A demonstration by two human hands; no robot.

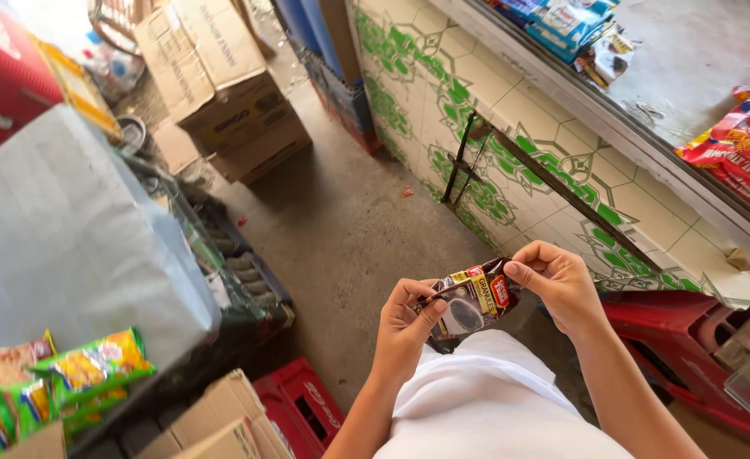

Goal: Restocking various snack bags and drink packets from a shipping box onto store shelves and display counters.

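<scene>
Holding a small dark sachet [470, 299] between both hands, the person is standing on the concrete floor [341, 238] beside the tiled bench [494, 102]. The left hand [405, 327] is pinching its lower end, fingers closed on it, while the right hand [562, 285] is gripping the top corner (pulling it taut, seemingly for tearing), above the white garment [485, 399].

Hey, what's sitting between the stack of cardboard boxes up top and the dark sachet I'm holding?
In the head view, only bare concrete floor lies between the cardboard boxes and the sachet, which both the left hand and right hand pinch.
</scene>
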